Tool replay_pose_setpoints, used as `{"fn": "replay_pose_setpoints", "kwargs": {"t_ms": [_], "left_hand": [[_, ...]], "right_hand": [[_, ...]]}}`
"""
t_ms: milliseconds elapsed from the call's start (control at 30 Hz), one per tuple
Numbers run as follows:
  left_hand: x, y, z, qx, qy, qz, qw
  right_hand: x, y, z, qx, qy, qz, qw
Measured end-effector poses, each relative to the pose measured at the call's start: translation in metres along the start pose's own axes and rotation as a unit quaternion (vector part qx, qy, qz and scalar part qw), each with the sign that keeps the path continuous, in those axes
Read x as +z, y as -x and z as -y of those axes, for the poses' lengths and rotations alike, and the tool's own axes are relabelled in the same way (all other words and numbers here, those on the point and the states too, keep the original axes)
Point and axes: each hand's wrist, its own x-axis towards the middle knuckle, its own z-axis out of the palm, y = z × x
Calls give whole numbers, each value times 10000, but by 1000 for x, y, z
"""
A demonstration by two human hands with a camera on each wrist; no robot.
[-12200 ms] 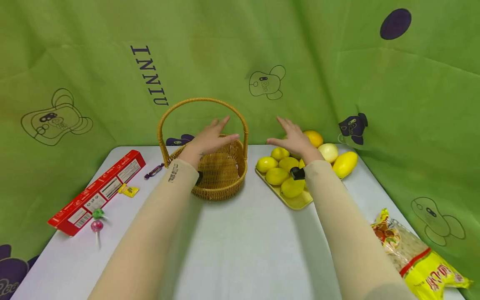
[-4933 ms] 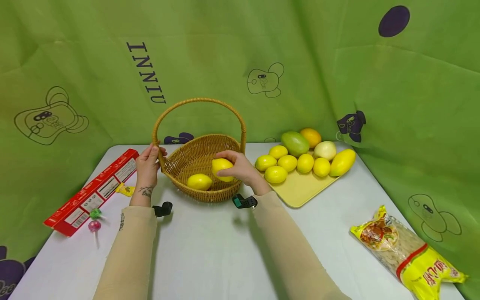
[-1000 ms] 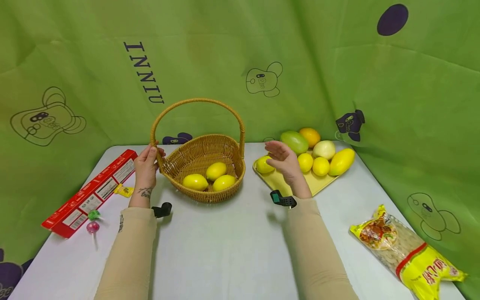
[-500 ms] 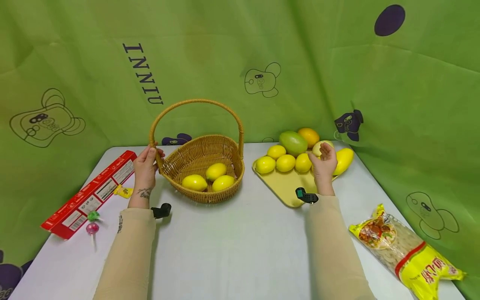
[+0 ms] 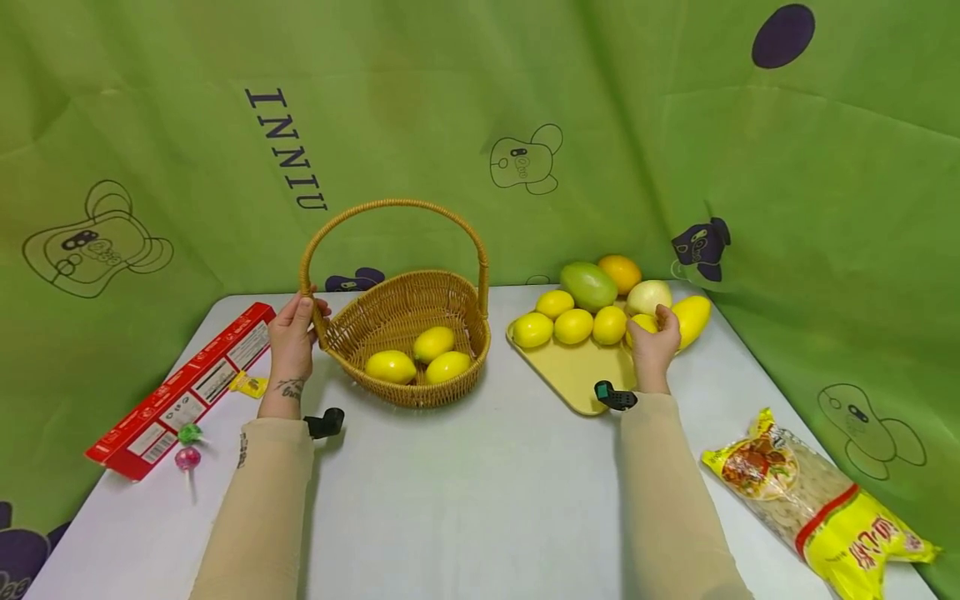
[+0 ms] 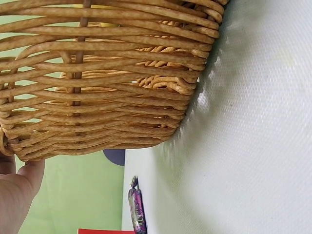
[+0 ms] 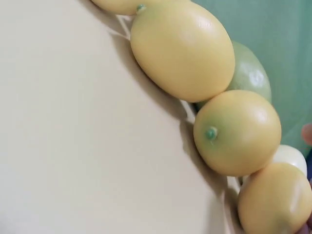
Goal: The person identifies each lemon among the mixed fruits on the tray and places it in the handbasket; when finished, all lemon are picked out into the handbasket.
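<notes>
My left hand [image 5: 291,342] grips the foot of the handle on the left side of a wicker basket [image 5: 422,397]. Three lemons [image 5: 390,367] lie inside. The left wrist view shows the basket's woven wall [image 6: 122,97] close up, with fingertips at its edge. On the right, my right hand [image 5: 657,350] has its thumb and fingers around a lemon [image 5: 642,323] at the right end of a row on a yellow tray [image 5: 581,379]. In the right wrist view that lemon [image 7: 273,200] is at the lower right, fingers at the frame edge.
Several other lemons [image 5: 573,326], a green mango [image 5: 588,286], an orange fruit [image 5: 620,275], a pale round fruit [image 5: 649,297] and a yellow mango [image 5: 692,322] surround it. A red box [image 5: 187,392], lollipops [image 5: 187,457] and a wrapped candy [image 6: 137,207] are left; a noodle bag [image 5: 810,492] right.
Three lemons have gone from the tray into the basket since the first frame. My right hand has moved right across the tray and closed around the end lemon; my left hand keeps the handle.
</notes>
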Motion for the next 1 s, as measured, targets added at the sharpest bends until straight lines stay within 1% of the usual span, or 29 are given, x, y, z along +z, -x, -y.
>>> {"fn": "replay_pose_setpoints", "kwargs": {"t_ms": [100,333,533,767,867,1000], "left_hand": [[0,0,0,-15,-28,14,10000],[-2,1,0,87,-15,52,9999],[-1,1,-1,29,70,-11,10000],[-1,0,-1,109,-17,-44,9999],[0,0,0,105,1,-60,9999],[1,0,1,67,67,-73,9999]], "right_hand": [[1,1,1,124,221,-1,9997],[2,7,4,343,621,-27,9975],[1,12,1,274,800,-58,9964],[1,13,-3,72,1362,105,9906],[0,13,-3,242,1308,107,9911],[-2,15,4,457,976,52,9942]]}}
